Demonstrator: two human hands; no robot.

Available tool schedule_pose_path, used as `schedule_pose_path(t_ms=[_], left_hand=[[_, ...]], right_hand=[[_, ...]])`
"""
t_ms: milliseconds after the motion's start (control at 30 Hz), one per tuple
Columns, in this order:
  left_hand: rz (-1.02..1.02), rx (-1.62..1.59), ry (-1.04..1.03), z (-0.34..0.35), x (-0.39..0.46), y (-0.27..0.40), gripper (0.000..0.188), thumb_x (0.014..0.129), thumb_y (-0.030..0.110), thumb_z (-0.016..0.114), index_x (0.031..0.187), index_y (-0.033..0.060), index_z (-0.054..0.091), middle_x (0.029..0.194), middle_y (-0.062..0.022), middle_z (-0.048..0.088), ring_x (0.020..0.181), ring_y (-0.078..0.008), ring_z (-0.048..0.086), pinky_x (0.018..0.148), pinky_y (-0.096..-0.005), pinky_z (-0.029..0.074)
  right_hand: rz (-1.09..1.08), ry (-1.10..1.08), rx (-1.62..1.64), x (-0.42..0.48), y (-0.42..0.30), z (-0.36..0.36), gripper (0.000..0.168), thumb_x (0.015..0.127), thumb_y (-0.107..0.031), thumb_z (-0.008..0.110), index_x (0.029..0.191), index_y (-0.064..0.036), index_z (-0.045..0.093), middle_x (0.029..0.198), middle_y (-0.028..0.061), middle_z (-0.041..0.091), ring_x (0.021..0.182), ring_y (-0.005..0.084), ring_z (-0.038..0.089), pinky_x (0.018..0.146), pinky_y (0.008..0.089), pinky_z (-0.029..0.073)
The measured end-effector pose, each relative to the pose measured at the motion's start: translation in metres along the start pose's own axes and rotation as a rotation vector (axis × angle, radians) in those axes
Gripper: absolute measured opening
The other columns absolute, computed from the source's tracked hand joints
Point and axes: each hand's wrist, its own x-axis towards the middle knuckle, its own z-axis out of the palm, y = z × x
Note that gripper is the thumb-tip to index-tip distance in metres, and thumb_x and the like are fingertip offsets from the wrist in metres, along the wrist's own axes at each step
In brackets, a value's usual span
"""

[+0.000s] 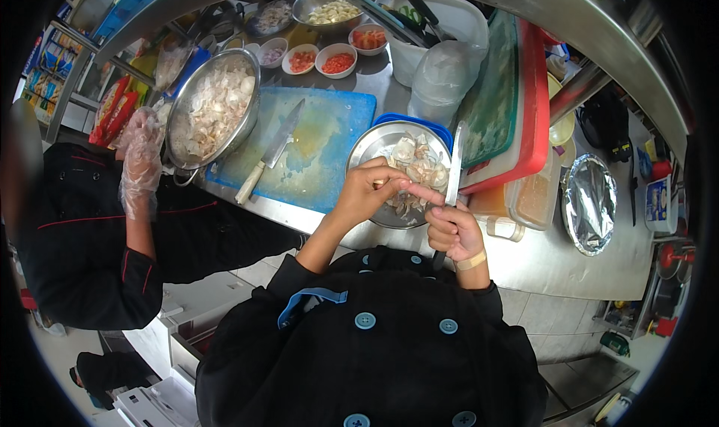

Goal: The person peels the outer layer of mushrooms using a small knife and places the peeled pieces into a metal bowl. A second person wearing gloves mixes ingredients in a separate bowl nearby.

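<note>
My left hand (365, 191) is curled with its fingertips pinched together over a metal bowl (364, 140). A small pale piece, probably garlic, shows between those fingers, mostly hidden. My right hand (458, 233) grips a knife (455, 157) with its blade pointing up and away from me and its dark handle below the palm. A finger of the right hand reaches across to the left fingertips. In the bowl beneath lie garlic skins and cloves (418, 166). To the left, a chef's knife (275, 146) with a pale handle rests on a blue cutting board (331, 140).
A co-worker's gloved hand (140, 157) is beside a colander (255, 98) of garlic and skins. Small bowls of diced tomato (337, 62) and a bowl of peeled garlic (331, 14) stand behind. Upright cutting boards (494, 90), a plastic container (531, 194) and a foil-covered dish (588, 205) are on the right.
</note>
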Motion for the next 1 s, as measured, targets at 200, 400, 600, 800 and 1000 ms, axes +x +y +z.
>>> schedule_pose_path(t_ms=[200,400,600,800,1000], left_hand=[[-0.003,-0.046,0.071,0.010,0.004,0.007,0.015,0.082,0.010,0.062,0.072,-0.0005,0.060,0.063,-0.0038,0.048,0.057,-0.0097,0.043,0.051,-0.0258,0.034],[-0.104,0.031,0.122,0.002,0.003,-0.014,0.023,0.078,0.016,0.068,0.067,-0.0004,0.057,0.062,-0.0065,0.050,0.055,-0.0115,0.043,0.048,-0.0278,0.034],[-0.128,0.104,0.098,0.000,0.004,-0.009,0.020,0.069,0.016,0.075,0.067,0.0027,0.061,0.062,-0.0052,0.048,0.052,-0.0123,0.041,0.047,-0.0272,0.033],[-0.107,0.176,0.063,0.001,0.004,-0.005,0.014,0.070,0.011,0.073,0.075,0.0028,0.063,0.062,-0.0016,0.045,0.052,-0.0094,0.036,0.048,-0.0258,0.031],[-0.071,0.082,0.111,0.009,0.002,-0.006,0.013,0.082,0.012,0.062,0.082,-0.0003,0.058,0.071,-0.0080,0.053,0.055,-0.0119,0.045,0.051,-0.0260,0.038]], right_hand=[[0.000,0.132,-0.199,0.001,0.006,0.007,0.047,0.089,-0.004,0.041,0.135,-0.001,0.032,0.050,-0.0067,0.027,0.036,0.0018,0.024,0.035,0.0170,0.021],[-0.069,0.232,-0.291,0.003,0.004,0.014,0.041,0.089,-0.004,0.043,0.129,0.000,0.041,0.050,-0.0071,0.027,0.037,0.0015,0.026,0.035,0.0170,0.022],[-0.123,0.265,-0.318,0.004,0.003,0.010,0.038,0.089,-0.005,0.042,0.127,0.003,0.043,0.051,-0.0073,0.026,0.037,0.0005,0.024,0.034,0.0155,0.021],[-0.142,0.281,-0.336,0.004,0.004,0.008,0.036,0.089,-0.006,0.043,0.124,0.003,0.045,0.051,-0.0073,0.027,0.037,0.0002,0.024,0.034,0.0152,0.021],[-0.142,0.307,-0.356,0.005,0.004,0.010,0.032,0.089,-0.005,0.046,0.119,0.004,0.050,0.050,-0.0071,0.028,0.037,0.0012,0.025,0.035,0.0170,0.021]])
